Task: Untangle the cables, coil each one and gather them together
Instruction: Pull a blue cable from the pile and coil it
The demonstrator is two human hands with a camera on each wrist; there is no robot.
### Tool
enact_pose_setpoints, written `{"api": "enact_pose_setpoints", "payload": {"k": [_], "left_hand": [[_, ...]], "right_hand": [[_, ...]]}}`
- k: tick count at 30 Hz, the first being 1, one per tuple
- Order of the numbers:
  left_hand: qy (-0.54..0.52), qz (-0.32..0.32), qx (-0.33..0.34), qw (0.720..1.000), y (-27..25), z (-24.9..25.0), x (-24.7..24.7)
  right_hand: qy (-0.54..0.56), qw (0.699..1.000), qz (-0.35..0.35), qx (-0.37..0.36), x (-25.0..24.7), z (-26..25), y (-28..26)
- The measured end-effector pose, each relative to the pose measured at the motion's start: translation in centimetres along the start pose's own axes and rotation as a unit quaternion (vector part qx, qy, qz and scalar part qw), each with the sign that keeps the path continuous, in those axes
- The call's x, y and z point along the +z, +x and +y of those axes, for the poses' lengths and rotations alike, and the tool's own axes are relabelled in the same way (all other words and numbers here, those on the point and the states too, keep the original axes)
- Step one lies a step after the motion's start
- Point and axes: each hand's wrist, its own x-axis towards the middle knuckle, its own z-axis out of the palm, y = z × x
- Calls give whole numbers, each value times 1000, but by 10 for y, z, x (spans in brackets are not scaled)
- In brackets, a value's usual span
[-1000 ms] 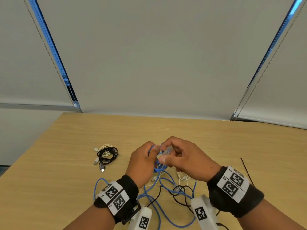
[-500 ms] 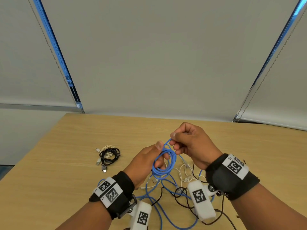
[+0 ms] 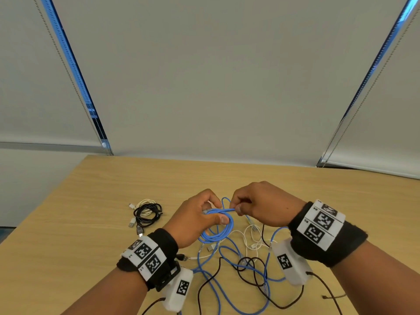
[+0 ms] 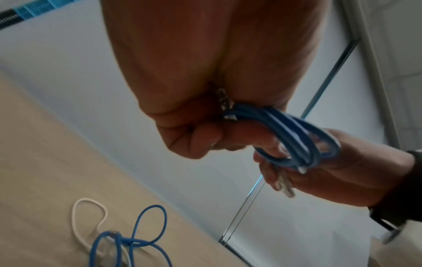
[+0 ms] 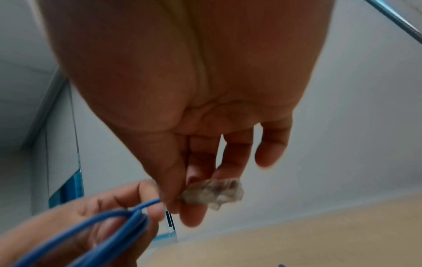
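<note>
My left hand (image 3: 213,212) holds a small coil of blue cable (image 3: 218,234) above the wooden table (image 3: 91,223), thumb pressed on its top. Just to its right, my right hand (image 3: 237,205) pinches the same cable's end. In the right wrist view the thumb and fingers (image 5: 194,213) grip the clear plug (image 5: 212,194), with the blue loops (image 5: 109,224) in the other hand. The left wrist view shows the blue coil (image 4: 297,140) hooked over curled fingers. A loose tangle of blue, black and white cables (image 3: 241,262) lies under both wrists.
Two coiled cables, one black (image 3: 147,214) and one white (image 3: 145,202), lie together on the table left of my hands. A thin black strip (image 3: 334,296) lies near the right front. Roller blinds (image 3: 204,87) hang behind the table's far edge.
My right hand dropped from above the coil and now pinches the cable's end level with the left thumb. The blue coil hangs lower and flatter in the left hand.
</note>
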Motion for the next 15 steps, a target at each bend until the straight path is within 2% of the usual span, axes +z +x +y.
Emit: {"api": "enact_pose_setpoints", "payload": {"k": [1, 3, 5, 7, 9, 12, 14, 15], "left_hand": [[-3, -5, 6, 1000, 0, 1, 1], [-11, -16, 27, 999, -2, 2, 4], [-7, -11, 43, 999, -4, 2, 5], [12, -1, 52, 999, -4, 1, 6], [47, 9, 64, 997, -3, -1, 8], [98, 33, 76, 992, -3, -6, 12], [125, 49, 83, 987, -3, -5, 15], [130, 54, 86, 986, -3, -4, 17]], "right_hand": [[-23, 1000, 16, -1, 2, 0, 1], [-3, 999, 47, 6, 10, 1, 4], [72, 994, 73, 22, 20, 3, 5], [199, 975, 88, 51, 31, 4, 5], [351, 928, 96, 77, 41, 2, 6], [543, 827, 81, 119, 54, -3, 5], [632, 760, 61, 138, 60, -3, 4], [658, 737, 54, 144, 61, -2, 4]]}}
